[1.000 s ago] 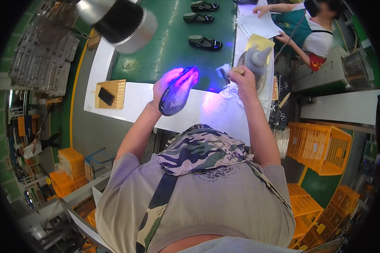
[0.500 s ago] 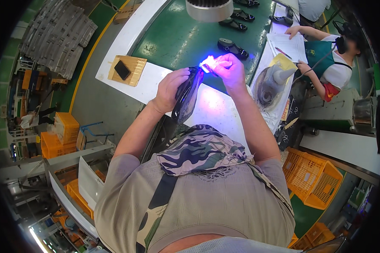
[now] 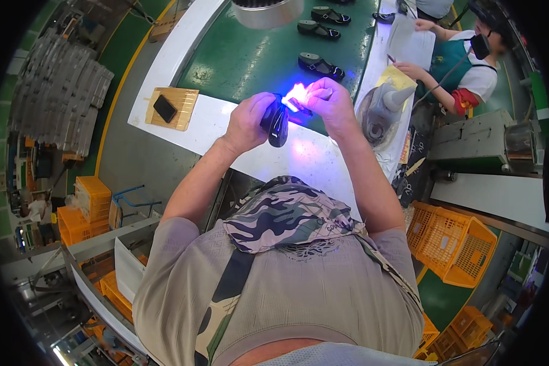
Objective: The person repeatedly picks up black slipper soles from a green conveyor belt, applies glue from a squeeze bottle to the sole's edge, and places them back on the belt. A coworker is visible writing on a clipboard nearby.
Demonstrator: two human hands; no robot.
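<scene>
My left hand (image 3: 248, 124) is closed around a glossy black shoe (image 3: 279, 129), holding it above the near edge of the work surface. Its rounded end points down toward me. At the shoe's far end, my right hand (image 3: 332, 104) has its fingers pinched together. Bright violet-blue light washes out what lies at those fingertips; a small dark strip shows just below them, and I cannot tell whether it belongs to the shoe. On the green belt (image 3: 256, 64) ahead, several black strapped shoes lie in a row, the nearest shoe (image 3: 321, 66) just beyond my right hand.
Overhead hangs a round metal fixture (image 3: 268, 13). A phone (image 3: 164, 108) rests on a wooden board (image 3: 186, 110) at left. To the right stand a squeeze bottle (image 3: 389, 100) in a tray and a co-worker (image 3: 470, 76) handling paper. Orange crates (image 3: 448, 244) sit behind.
The shoe has been turned in my left hand, so it looks shorter and its lower end sits higher. My right hand stays by the light. The co-worker's paper has shifted. The whole view has swung slightly.
</scene>
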